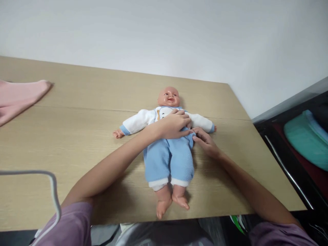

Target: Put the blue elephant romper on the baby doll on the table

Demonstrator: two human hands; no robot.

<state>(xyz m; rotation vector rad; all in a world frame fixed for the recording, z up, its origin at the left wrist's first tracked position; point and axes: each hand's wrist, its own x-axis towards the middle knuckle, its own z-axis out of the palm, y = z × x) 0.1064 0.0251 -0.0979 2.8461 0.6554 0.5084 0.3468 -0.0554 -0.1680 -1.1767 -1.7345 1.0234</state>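
A baby doll (169,98) lies on its back on the table, head toward the wall, arms spread and feet bare. It wears a white top (139,120) with blue cuffs and a printed face, and light blue trousers (159,162) with white hems. My left hand (176,124) reaches across the doll's belly, its fingers curled on the clothing and its thumb at the trousers' waist. At the side of that waist, my right hand (205,140) pinches the blue fabric between thumb and fingers. The cloth beneath my left palm is hidden.
Pink cloth (22,99) lies on the wooden table (84,136) at the left. A white cable (52,186) loops at lower left. Beyond the table's right edge, a teal object (304,140) rests on something dark. A pale wall (153,37) borders the back.
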